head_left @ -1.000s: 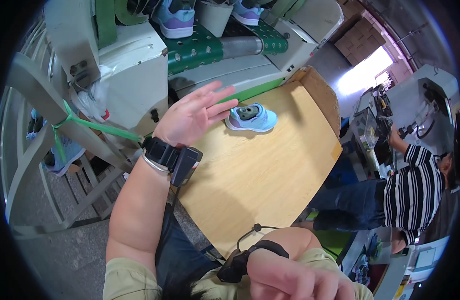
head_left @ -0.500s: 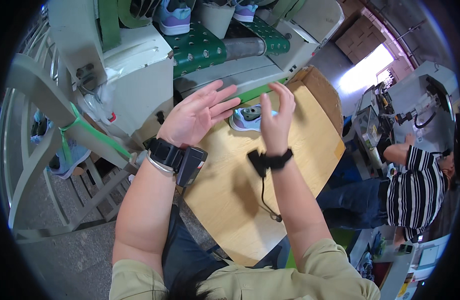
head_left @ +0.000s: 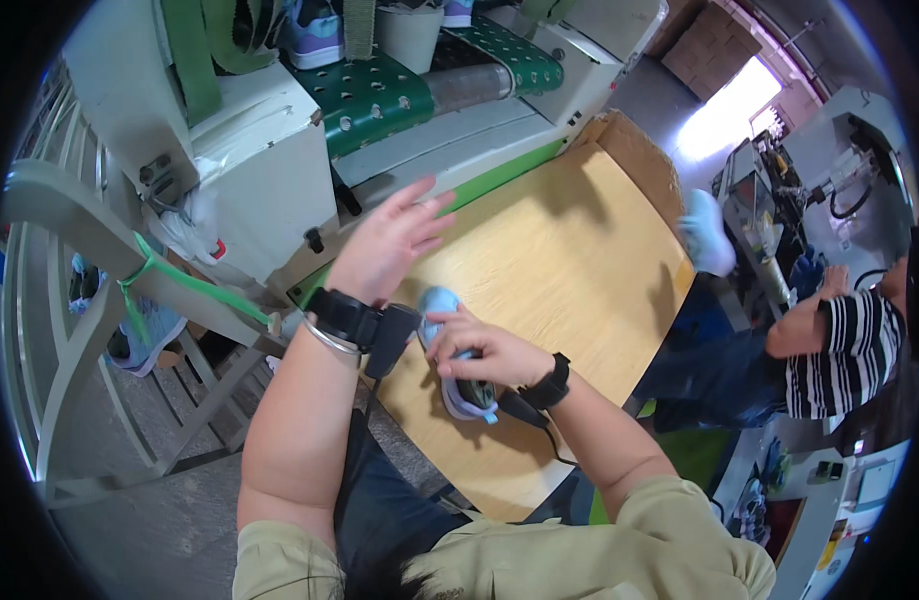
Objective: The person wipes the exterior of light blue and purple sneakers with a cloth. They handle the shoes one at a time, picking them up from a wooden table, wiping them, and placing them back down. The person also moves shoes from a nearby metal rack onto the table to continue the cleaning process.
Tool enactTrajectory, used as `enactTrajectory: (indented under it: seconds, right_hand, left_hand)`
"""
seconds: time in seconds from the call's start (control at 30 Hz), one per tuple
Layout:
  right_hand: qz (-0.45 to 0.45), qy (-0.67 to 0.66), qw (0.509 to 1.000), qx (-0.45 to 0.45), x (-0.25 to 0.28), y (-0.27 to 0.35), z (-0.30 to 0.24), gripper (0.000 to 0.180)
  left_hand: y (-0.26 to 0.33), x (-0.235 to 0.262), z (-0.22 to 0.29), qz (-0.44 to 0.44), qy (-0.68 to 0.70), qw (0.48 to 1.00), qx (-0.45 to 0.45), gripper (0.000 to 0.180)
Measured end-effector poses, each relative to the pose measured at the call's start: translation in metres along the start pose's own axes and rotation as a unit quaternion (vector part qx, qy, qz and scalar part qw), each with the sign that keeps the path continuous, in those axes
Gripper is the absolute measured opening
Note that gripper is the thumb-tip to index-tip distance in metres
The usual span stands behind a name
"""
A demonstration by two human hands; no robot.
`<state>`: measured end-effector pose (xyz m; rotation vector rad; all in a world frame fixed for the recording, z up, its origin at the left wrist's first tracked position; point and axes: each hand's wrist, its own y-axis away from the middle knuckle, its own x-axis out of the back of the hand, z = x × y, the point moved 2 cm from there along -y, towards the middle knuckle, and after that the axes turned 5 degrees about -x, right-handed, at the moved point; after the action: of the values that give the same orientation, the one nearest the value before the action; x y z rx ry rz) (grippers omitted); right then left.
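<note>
Table (head_left: 580, 300): light-blue shoe (head_left: 440, 299) now nearer the person, within easier working reach.
Shoe turned, toe pointing away; right hand (head_left: 488, 350) above it, fingers grasping the upper. Left hand (head_left: 382, 248) apart, fingers extended, holding nothing.

Our right hand (head_left: 485, 350), raised open half a second ago, now grasps the low-cut, light blue sneaker (head_left: 440, 300) with the pale lavender sole. In our grip, the sneaker sits nearer to us than before, its toe turned from rightward to away. Beyond and right of the grip, a blurred, pale blue shoe (head_left: 708, 235) newly appears near the flat, pale wooden tabletop (head_left: 550, 260).
</note>
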<state>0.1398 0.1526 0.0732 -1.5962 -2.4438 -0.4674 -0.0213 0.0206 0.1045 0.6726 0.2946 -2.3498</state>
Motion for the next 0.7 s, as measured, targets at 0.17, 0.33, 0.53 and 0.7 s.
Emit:
enactTrajectory:
  seconds: [0.17, 0.33, 0.53, 0.7]
  right_hand:
    - [0.025, -0.001, 1.000, 0.008, -0.003, 0.030, -0.018, 0.013]
    - [0.319, 0.109, 0.936, -0.106, 0.045, 0.047, -0.008, 0.015]
    - [0.420, 0.411, 0.805, -0.085, 0.134, 0.018, 0.030, 0.041]
    - [0.588, 0.378, 0.664, -0.266, 0.223, 0.002, 0.105, 0.088]
  left_hand:
    - [0.017, -0.029, -0.052, -0.171, -0.518, 0.830, 0.115, 0.056]
    - [0.016, -0.037, -0.077, -0.162, -0.530, 0.832, 0.034, 0.054]
    - [0.022, -0.039, -0.058, -0.194, -0.532, 0.815, 0.120, 0.055]
    - [0.019, -0.044, -0.061, -0.214, -0.551, 0.801, 0.095, 0.056]
